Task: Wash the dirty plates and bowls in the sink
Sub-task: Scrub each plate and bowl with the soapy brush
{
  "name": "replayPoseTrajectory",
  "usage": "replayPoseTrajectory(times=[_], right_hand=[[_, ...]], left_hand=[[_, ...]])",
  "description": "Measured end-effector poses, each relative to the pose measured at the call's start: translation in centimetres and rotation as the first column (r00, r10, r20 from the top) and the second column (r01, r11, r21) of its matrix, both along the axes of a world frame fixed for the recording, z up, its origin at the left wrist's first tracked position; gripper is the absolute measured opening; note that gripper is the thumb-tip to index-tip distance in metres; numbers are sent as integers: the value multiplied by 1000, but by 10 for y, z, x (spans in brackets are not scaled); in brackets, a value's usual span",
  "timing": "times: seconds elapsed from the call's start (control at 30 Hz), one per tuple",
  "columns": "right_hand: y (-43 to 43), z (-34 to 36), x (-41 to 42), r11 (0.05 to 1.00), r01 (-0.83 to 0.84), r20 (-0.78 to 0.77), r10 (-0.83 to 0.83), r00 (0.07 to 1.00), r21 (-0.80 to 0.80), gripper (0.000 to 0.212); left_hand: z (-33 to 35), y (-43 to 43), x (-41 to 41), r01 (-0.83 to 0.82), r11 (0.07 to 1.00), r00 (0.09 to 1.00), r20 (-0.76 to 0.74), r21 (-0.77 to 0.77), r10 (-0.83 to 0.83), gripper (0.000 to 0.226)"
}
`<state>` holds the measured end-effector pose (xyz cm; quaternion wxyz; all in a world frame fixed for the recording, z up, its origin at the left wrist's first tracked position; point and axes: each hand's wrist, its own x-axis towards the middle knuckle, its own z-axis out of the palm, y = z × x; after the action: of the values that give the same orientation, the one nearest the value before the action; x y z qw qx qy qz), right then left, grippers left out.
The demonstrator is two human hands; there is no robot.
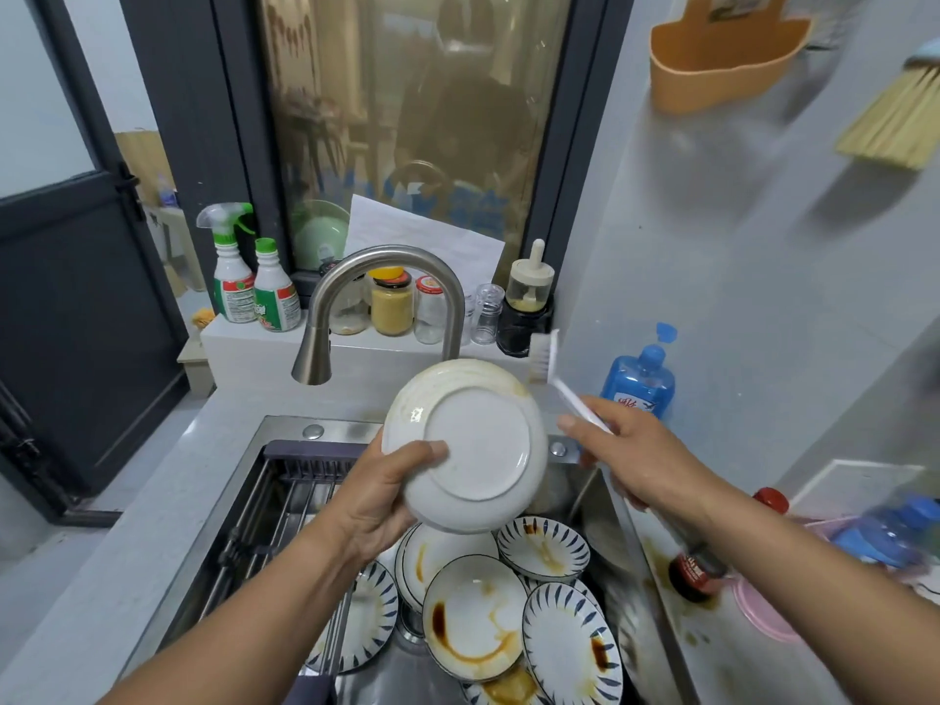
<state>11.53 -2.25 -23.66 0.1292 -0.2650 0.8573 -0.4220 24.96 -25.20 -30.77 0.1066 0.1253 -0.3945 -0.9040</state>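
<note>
My left hand grips a white plate by its lower left rim and holds it upright above the sink, underside facing me. Brown smears mark the plate's upper rim. My right hand holds a white dish brush by its handle, bristle head up and just right of the plate's top edge. Below, several dirty plates with blue leaf rims and brown sauce stains lie piled in the sink basin.
A curved steel faucet rises behind the sink. Spray bottles and jars line the window ledge. A blue soap bottle stands at the right. A dark sauce bottle lies on the stained right counter. A drying rack fills the sink's left side.
</note>
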Motion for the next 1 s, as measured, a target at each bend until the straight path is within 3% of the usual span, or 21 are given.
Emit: replayPoseTrajectory(times=[0.1, 0.17, 0.27, 0.33, 0.47, 0.57, 0.67, 0.77, 0.83, 1.0], right_hand=[[-19, 0, 9, 995, 15, 111, -4, 994, -100, 45], [-24, 2, 12, 995, -24, 146, 39, 988, -101, 51], [-22, 10, 11, 993, -98, 82, 103, 991, -66, 57], [-22, 18, 9, 985, -173, 67, 174, 982, -21, 57], [-30, 29, 8, 950, -293, 21, 293, 956, 108, 60], [-31, 38, 6, 931, -281, -149, 319, 936, 232, 63], [-22, 56, 14, 877, -171, -450, 388, 805, 450, 46], [-15, 58, 30, 744, -90, -495, 524, 693, 662, 50], [-18, 48, 35, 692, -53, -502, 572, 649, 720, 47], [4, 37, 3, 759, -51, -396, 394, 830, 649, 35]], left_hand=[[5, 11, -1, 75, 988, 995, -71, 133, -66, 59], [5, 12, 1, 98, 990, 993, -77, 105, -90, 58], [10, -6, 9, 116, 982, 993, 36, -147, -112, 68], [17, -20, 10, 222, 915, 973, 138, -337, -185, 65], [31, -22, 4, 378, 802, 925, 213, -463, -313, 62], [28, -14, 2, 323, 817, 944, 218, -477, -246, 64], [18, -15, 1, 212, 876, 964, 240, -434, -114, 64], [9, -17, 1, 124, 918, 961, 277, -375, -17, 70], [8, -14, 0, 76, 914, 960, 276, -400, 41, 73], [3, -10, 5, -31, 895, 962, 231, -444, 147, 65]])
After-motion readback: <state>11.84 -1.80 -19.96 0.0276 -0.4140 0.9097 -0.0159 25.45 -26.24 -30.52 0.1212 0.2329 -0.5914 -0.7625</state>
